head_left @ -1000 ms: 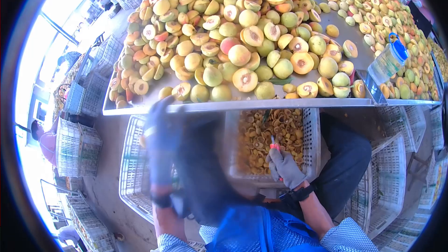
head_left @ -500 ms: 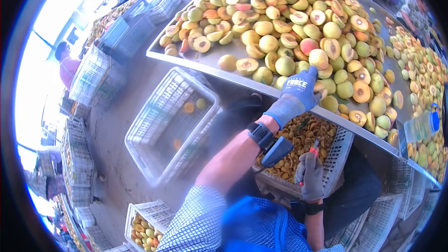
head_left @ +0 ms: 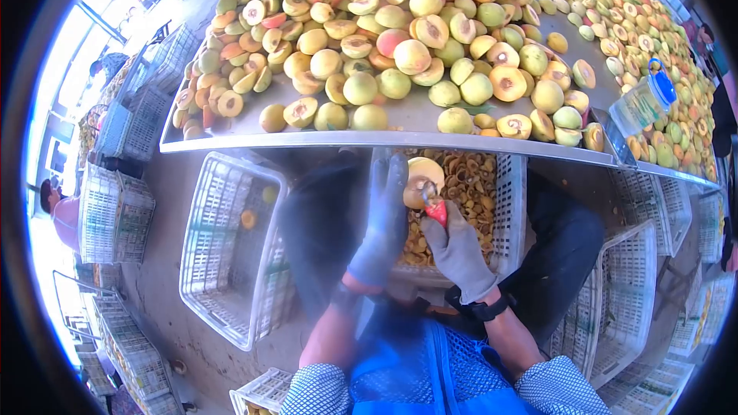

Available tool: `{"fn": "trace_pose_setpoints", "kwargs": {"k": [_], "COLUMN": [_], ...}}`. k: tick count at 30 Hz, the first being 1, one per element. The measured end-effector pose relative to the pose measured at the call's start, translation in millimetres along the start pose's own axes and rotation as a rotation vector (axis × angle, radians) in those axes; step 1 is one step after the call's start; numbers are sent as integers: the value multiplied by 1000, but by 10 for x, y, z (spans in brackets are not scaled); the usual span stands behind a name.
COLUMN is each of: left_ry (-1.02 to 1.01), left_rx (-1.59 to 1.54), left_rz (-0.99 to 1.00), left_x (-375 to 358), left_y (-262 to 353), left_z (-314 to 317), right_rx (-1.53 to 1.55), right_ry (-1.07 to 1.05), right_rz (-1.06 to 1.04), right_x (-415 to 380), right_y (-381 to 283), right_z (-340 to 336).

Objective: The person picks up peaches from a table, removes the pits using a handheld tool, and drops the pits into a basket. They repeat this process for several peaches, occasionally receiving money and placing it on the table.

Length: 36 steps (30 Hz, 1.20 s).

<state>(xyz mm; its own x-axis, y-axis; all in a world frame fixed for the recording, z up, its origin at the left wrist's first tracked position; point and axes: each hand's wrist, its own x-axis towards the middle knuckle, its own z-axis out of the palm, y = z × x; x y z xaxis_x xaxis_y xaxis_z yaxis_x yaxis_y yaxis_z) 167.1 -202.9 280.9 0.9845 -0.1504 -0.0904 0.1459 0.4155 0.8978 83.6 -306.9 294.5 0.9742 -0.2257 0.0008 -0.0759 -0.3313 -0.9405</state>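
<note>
In front of me my left hand (head_left: 384,215), in a grey-blue glove and smeared by motion, is closed on a peach half (head_left: 421,177), its cut face showing. My right hand (head_left: 460,250), in a grey glove, grips a small red-handled pitting tool (head_left: 436,212). The tool's metal tip meets the cut face around the stone. Both hands are just below the table's front edge, above a crate (head_left: 511,211) of brown pits and scraps (head_left: 470,184). Beyond them, many halved peaches (head_left: 361,46) are heaped on the metal table (head_left: 415,115).
To the left on the floor stands a white plastic crate (head_left: 231,253) with a few fruits inside. A blue-lidded plastic jar (head_left: 644,104) sits at the table's right, near another peach heap (head_left: 646,38). More crates (head_left: 626,300) are at my right. A person (head_left: 65,211) is far left.
My left hand has come back from the heap on the table to below its edge, with a peach half. My right hand has raised the tool to it. The view has turned.
</note>
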Motion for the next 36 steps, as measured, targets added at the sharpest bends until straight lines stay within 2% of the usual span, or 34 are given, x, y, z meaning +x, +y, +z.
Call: {"fn": "trace_pose_setpoints", "kwargs": {"k": [3, 5, 9, 11, 14, 21, 23, 26, 30, 31, 34, 36], "left_ry": [-26, -68, -101, -9, 98, 55, 33, 46, 65, 61, 60, 72], "left_rx": [-64, 87, -46, 139, 211, 330, 405, 388, 337, 339, 344, 370], "left_rz": [-113, 53, -27, 65, 57, 18, 101, 108, 30, 30, 53, 141], "left_x": [-1, -44, -37, -107, -129, -85, -39, -21, -8, -20, -35, -53], "left_y": [-52, -48, -18, -33, -50, -119, -91, -143, -175, -185, -172, -150], "left_z": [26, 107, 150, 164, 217, 149, 193, 149, 101, 105, 167, 202], "right_rx": [-9, -7, -44, -32, -106, -8, 93, 185, 195, 138, 83, 87], "right_ry": [41, 63, 59, 43, 52, 20, -5, -57, -63, -10, 47, 51], "right_rz": [-53, -12, 46, -5, -25, 11, 14, 8, 62, 39, 32, 54], "right_x": [-38, -33, -12, -76, -103, -133, -50, -28, -42, -63, -57, -42], "right_y": [22, 12, 111, 133, 243, 227, 298, 280, 338, 378, 299, 260], "right_z": [10, -11, 9, 15, 121, 132, 169, 153, 202, 244, 199, 174]}}
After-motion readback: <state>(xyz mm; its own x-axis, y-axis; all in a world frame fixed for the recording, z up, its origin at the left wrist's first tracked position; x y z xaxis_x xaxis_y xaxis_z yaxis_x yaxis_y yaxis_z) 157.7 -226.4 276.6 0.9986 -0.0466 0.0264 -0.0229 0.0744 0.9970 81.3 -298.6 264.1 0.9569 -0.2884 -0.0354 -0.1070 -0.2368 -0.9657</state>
